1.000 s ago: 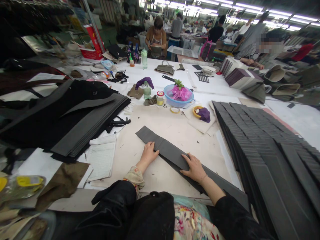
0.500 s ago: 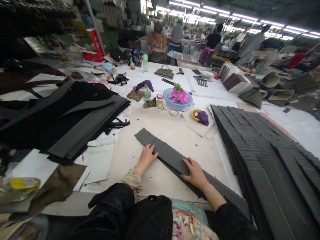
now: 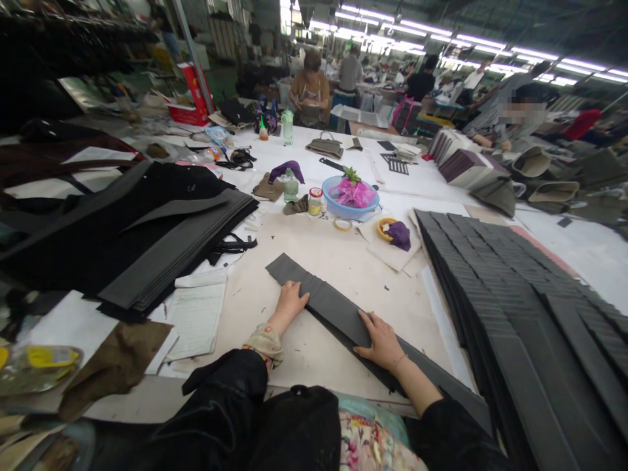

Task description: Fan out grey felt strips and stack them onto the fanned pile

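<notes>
A long dark grey strip lies diagonally on the pale work surface, from upper left to lower right, with a darker layer showing beneath its near edge. My left hand grips the near edge toward the strip's upper left end, fingers on top. Farther right, my right hand holds the middle of the strip, fingers over its top and thumb at the near edge. The undersides of both grips are hidden.
Overlapping grey strips cover the right side. Black and grey pieces are piled at left, beside papers. Beyond stand a blue basin, a jar and a small yellow basket. A person sits across the table.
The view has shifted slightly, so the background sits a little farther right. My hands and the strip hold nearly the same positions.
</notes>
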Demonstrator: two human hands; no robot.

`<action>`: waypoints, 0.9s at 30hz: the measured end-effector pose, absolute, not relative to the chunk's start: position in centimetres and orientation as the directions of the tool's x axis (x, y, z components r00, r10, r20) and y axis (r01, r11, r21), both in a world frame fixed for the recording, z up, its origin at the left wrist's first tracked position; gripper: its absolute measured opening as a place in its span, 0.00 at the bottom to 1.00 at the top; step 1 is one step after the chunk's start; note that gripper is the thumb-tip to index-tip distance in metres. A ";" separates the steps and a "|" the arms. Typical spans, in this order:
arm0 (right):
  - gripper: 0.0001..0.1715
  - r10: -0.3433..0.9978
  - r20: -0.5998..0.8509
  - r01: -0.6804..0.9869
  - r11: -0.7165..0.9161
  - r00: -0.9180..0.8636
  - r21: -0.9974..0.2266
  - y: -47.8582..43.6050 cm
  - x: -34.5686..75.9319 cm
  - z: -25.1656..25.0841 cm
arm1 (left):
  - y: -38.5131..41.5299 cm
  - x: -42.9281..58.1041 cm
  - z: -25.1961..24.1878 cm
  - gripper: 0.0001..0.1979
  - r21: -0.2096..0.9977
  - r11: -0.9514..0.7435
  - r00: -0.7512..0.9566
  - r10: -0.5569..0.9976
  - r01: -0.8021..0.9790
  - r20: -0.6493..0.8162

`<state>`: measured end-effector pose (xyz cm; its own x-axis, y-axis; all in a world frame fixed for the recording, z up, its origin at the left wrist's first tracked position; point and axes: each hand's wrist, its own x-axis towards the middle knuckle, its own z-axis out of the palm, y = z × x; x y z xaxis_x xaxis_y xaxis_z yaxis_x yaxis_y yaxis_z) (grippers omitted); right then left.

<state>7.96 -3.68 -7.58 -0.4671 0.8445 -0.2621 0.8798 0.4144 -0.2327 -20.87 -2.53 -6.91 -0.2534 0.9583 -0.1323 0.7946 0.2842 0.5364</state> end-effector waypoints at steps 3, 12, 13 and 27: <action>0.53 0.851 -0.243 0.880 0.417 -0.466 -0.227 -3.7 7.9 -7.7 | -1.9 -21.2 -6.9 0.18 0.584 0.335 -0.304 0.940 0.739 -0.154; 0.53 0.852 -0.244 0.882 0.416 -0.463 -0.221 -3.8 8.0 -7.9 | 0.2 -22.0 -7.5 0.08 0.607 0.441 -0.334 0.897 0.661 -0.288; 0.53 0.852 -0.242 0.882 0.417 -0.464 -0.221 -3.8 8.1 -7.9 | 0.3 -22.0 -7.5 0.08 0.605 0.445 -0.331 0.896 0.661 -0.297; 0.51 0.863 -0.221 0.884 0.405 -0.454 -0.234 -4.4 8.9 -7.9 | -0.8 -20.7 -7.0 0.05 0.573 0.459 -0.377 0.888 0.679 -0.264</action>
<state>8.94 -4.37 -7.86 -0.4542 0.8632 -0.2205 0.8838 0.4054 -0.2336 -20.75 -0.78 -6.97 -0.3770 0.8879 -0.2637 0.6792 0.4586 0.5731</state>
